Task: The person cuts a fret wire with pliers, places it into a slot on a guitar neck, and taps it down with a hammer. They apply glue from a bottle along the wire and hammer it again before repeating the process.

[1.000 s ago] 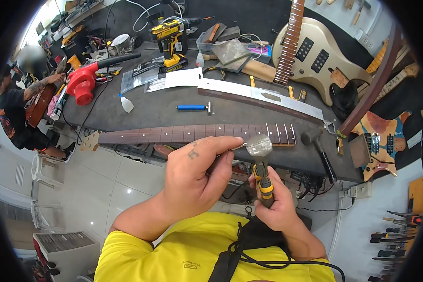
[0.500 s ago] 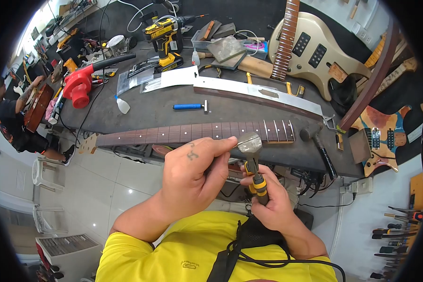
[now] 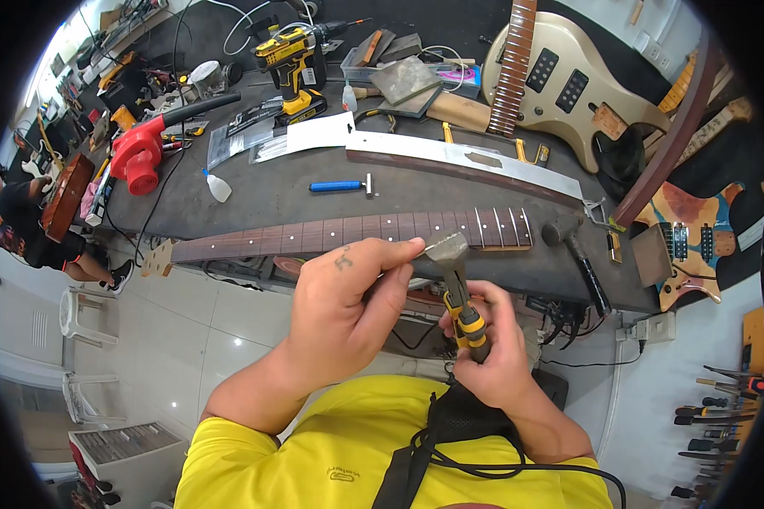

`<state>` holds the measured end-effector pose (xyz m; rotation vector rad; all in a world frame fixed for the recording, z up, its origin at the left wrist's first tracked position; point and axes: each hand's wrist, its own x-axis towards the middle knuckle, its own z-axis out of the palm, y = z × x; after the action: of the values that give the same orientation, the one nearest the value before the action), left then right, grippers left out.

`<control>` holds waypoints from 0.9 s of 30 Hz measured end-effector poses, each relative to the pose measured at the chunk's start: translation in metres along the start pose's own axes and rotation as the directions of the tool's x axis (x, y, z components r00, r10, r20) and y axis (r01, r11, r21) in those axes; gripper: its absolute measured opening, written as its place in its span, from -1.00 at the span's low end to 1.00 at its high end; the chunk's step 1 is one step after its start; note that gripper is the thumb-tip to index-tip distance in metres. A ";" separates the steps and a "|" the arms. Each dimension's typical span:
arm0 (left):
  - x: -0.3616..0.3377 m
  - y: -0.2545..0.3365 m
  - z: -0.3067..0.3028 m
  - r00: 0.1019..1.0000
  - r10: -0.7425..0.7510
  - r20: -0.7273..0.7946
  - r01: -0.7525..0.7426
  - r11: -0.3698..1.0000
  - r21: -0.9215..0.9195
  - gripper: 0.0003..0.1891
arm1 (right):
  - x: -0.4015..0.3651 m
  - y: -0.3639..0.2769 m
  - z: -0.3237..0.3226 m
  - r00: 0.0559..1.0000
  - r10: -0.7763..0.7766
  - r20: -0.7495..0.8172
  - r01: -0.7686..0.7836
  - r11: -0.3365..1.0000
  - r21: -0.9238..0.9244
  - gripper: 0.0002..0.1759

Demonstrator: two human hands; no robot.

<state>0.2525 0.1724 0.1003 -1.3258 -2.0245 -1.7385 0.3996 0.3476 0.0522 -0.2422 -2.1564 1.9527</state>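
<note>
My left hand (image 3: 356,284) is pinched at the jaws of a yellow-and-black hand tool, with a thin wire-like piece between thumb and forefinger, its end at the metal head. My right hand (image 3: 501,352) is wrapped round the handles of the yellow-and-black tool (image 3: 464,310), which points up and away from me. Behind both hands lies a dark guitar neck (image 3: 314,237) with dot inlays along the bench edge; a few metal frets show at its right end. To its right rests a black hammer (image 3: 579,259).
On the bench (image 3: 263,199) are a blue-handled tool (image 3: 339,186), a white bottle (image 3: 218,187), a long metal strip (image 3: 458,157), a red blower (image 3: 140,157) and a yellow drill (image 3: 289,72). A gold guitar (image 3: 569,93) stands behind. At far left a person (image 3: 25,225) holds a guitar body.
The view has shifted slightly. The tool's metal head has turned a little, and its handles have moved slightly lower. The person at the left has bent or shifted position.
</note>
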 end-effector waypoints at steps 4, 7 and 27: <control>-0.002 -0.001 -0.002 0.975 -0.204 0.090 0.213 0.972 -0.103 -0.78 | 0.005 0.013 -0.012 0.985 0.037 0.171 -0.012 0.990 -0.142 -0.37; 0.000 -0.020 0.000 0.888 -0.353 0.294 0.458 0.730 -0.507 -0.48 | 0.003 0.014 -0.012 0.976 0.087 0.198 -0.096 0.995 0.040 -0.37; 0.006 -0.030 0.050 0.793 -0.032 0.608 0.608 -0.004 -0.794 0.00 | -0.004 0.023 -0.010 0.929 0.116 0.352 -0.255 0.889 0.380 -0.42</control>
<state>0.2487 0.2205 0.0670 -1.5795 -0.9505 -3.8292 0.4060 0.3581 0.0301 -0.0607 -1.8645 2.6737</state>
